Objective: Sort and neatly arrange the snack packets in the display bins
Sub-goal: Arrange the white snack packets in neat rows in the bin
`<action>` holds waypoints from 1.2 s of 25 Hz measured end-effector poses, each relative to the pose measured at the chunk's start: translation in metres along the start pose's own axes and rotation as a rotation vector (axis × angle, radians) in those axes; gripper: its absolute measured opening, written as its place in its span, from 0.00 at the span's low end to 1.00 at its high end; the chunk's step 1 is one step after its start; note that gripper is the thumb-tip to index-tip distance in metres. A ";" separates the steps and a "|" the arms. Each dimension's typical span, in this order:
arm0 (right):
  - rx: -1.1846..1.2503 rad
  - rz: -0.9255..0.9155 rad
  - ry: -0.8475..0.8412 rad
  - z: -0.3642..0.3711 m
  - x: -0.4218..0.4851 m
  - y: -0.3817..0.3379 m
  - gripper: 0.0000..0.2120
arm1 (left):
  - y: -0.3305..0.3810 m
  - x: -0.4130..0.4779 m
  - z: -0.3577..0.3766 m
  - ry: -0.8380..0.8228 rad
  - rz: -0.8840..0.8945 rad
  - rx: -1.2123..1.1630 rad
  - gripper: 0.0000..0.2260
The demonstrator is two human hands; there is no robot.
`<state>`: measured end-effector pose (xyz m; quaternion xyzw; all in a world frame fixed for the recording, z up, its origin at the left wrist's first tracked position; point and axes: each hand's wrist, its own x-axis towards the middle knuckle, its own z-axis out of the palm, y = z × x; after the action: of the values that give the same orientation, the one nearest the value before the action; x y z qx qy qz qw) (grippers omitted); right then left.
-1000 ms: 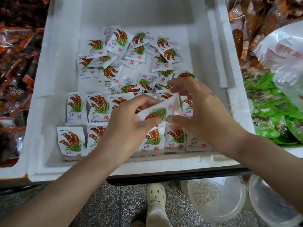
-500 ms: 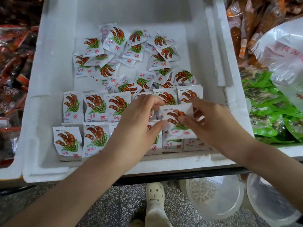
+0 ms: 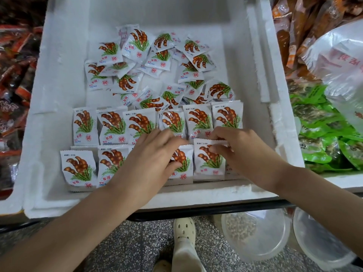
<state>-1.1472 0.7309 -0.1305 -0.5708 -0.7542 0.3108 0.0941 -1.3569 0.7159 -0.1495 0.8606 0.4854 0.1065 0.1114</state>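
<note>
Fingertips of right hand pinch top edge of packet in near row, toward right end. Left hand curls round neighbouring packet just left, thumb on its face. Step, as judged: seat both upright, print facing near, edges flush with row — press lightly, no crushing. Second row stands behind; unsorted loose pile lies at far end of foam bin.
</note>
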 end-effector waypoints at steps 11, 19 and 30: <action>-0.076 -0.088 0.110 -0.025 0.033 -0.013 0.14 | -0.014 0.028 -0.022 -0.013 -0.011 -0.123 0.15; 0.043 0.031 0.227 -0.037 0.148 0.007 0.29 | -0.072 0.129 -0.017 -0.133 -0.278 -0.344 0.22; -0.010 0.031 0.263 -0.043 0.154 0.001 0.17 | -0.081 0.125 -0.034 -0.132 -0.230 -0.269 0.09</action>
<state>-1.1757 0.8879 -0.1303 -0.6186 -0.7280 0.2311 0.1843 -1.3692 0.8672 -0.1315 0.7817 0.5537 0.1003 0.2687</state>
